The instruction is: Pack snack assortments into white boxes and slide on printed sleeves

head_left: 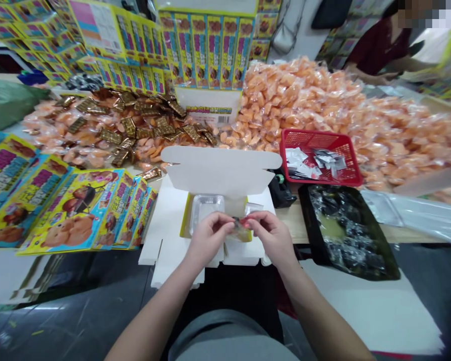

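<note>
Several printed boxes [78, 213] overlap well to the left of the fingers, probably kept there so they do not crowd the hands. Beyond the left fingers, gold-brown packets [128, 128] lie loose on bagged orange pieces [96, 158], seemingly heaped to be within arm's reach. Beneath the fingers is a white box [221, 175], its lid raised on the far side, which leaves the inside accessible. A clear plastic tray [207, 204] sits in it, just past the left fingertips.

The left hand [209, 236] pinches a small dark-and-red item [238, 224] between thumb and forefinger; the right hand [271, 233] nips its red end likewise. Held above the box, it seems too small for a fuller grip, and too blurred to identify. A white packet [253, 207] lies just beyond the right fingers.

Farther right come what looks like a tape dispenser [281, 192], a red basket [338, 181] of sachets and a black tray [308, 220] of wrapped dark pieces, whose walls likely stop small, slippery things scattering.
</note>
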The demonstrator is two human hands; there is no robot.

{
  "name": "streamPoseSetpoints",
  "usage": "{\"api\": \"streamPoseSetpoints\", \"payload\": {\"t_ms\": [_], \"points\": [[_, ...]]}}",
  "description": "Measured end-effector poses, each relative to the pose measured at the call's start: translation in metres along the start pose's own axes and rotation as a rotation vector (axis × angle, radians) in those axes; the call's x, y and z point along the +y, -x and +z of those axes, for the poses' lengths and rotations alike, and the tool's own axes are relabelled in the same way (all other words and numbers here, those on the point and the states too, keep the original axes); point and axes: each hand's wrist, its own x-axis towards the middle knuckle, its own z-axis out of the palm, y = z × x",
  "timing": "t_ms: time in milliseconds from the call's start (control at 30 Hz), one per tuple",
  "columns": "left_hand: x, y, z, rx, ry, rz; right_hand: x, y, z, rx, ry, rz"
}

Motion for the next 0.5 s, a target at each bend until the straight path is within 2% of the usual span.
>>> {"api": "streamPoseSetpoints", "payload": {"t_ms": [67, 100, 200, 267, 400, 500], "points": [[-0.008, 0.003, -0.014, 0.109, -0.399, 0.136, 0.005, -0.013, -0.001, 0.012, 0.224, -0.14], [-0.012, 0.005, -0.02, 0.113, -0.584, 0.181, 0.007, -0.02, -0.001, -0.021, 0.365, -0.204], [-0.026, 0.01, -0.029, -0.021, -0.895, 0.227, 0.016, -0.041, 0.007, -0.242, 0.79, -0.34], [-0.033, 0.012, -0.029, -0.072, -0.956, 0.246, 0.023, -0.05, 0.013, -0.346, 0.991, -0.441], [-0.038, 0.014, -0.029, -0.062, -0.937, 0.27, 0.039, -0.055, 0.019, -0.261, 1.108, -0.636], [-0.037, 0.017, -0.037, -0.012, -0.732, 0.308, 0.051, -0.054, 0.013, -0.285, 1.085, -0.745]]}}
